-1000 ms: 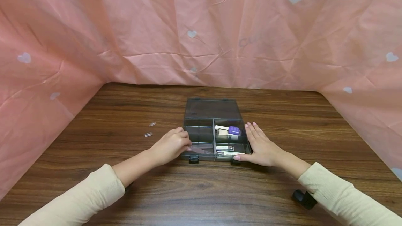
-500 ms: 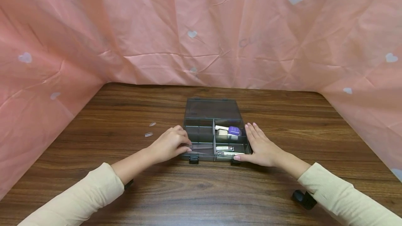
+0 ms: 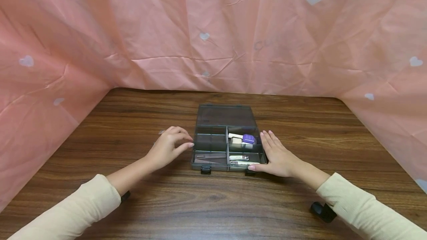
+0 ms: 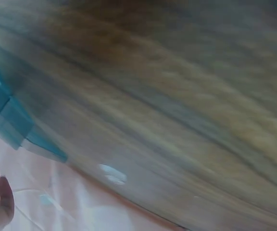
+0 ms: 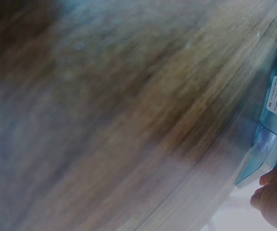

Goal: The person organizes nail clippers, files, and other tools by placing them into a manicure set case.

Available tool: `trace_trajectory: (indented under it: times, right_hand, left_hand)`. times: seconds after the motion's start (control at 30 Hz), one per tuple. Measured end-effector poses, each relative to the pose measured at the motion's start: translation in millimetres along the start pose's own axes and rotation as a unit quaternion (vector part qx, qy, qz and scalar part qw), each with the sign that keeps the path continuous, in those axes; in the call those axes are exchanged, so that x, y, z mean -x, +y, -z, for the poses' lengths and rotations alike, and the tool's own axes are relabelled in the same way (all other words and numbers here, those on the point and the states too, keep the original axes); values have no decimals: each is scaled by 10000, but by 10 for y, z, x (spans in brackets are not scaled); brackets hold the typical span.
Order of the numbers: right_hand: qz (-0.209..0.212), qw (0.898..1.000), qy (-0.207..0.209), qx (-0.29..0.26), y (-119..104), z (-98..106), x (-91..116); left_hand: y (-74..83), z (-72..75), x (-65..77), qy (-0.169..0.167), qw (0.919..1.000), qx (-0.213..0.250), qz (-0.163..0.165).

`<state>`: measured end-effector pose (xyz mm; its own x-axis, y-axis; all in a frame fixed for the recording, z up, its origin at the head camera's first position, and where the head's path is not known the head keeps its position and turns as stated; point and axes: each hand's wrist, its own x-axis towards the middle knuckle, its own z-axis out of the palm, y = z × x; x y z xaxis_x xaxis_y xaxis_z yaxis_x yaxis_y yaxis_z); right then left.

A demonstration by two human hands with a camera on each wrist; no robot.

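Note:
A dark see-through compartment box (image 3: pixel 210 140) lies on the wooden table with its lid folded back. My left hand (image 3: pixel 166 148) hovers just left of it, fingers loosely bent, holding nothing. Against the box's right side rests my right hand (image 3: pixel 279 157), fingers straight, thumb on the front corner. The front left compartment holds flat greyish strips (image 3: pixel 210 156), perhaps nail files. Front right are a nail clipper (image 3: pixel 238 157) and a similar second one (image 3: pixel 243 163). A purple-capped bottle (image 3: pixel 248 139), likely nail polish, lies behind them beside paler bottles. Clear nail tips (image 4: pixel 113 174) lie left, mostly hidden in the head view.
A pink cloth (image 3: pixel 213 47) with white hearts hangs behind the table and at both sides. Black gear (image 3: pixel 323 211) sits beneath the right forearm. The box has two black latches at its front, the left latch (image 3: pixel 205 170) in plain sight.
My left hand has let go of a greyish strip in the front left compartment and moved left out of the box, towards the nail tips. My right hand has stayed in place.

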<state>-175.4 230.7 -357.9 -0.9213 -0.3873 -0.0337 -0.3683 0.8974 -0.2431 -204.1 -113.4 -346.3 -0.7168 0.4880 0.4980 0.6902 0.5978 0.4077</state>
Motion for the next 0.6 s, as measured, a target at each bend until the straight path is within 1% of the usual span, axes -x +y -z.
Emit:
trace_trajectory:
  times: [0.1, 0.27, 0.47, 0.53, 0.6]
  right_hand:
    - [-28, 10000, -26, 9, 5, -4, -3]
    - [-32, 10000, -47, 9, 2, 6, -3]
    - [-34, 10000, -50, -27, -2, 9, 0]
    - [-8, 10000, -14, -44, -2, 9, 6]
    - [3, 10000, 2, -47, -3, 11, 8]
  left_hand:
    - [-59, 4, 37, 199, 9997, 27, 106]
    - [-142, 40, 113, 411, 9988, 100, 253]
    - [-274, 79, 249, 623, 9960, 80, 638]
    - [-330, 90, 290, 661, 9956, 62, 665]
    - [-391, 100, 321, 693, 9956, 138, 619]
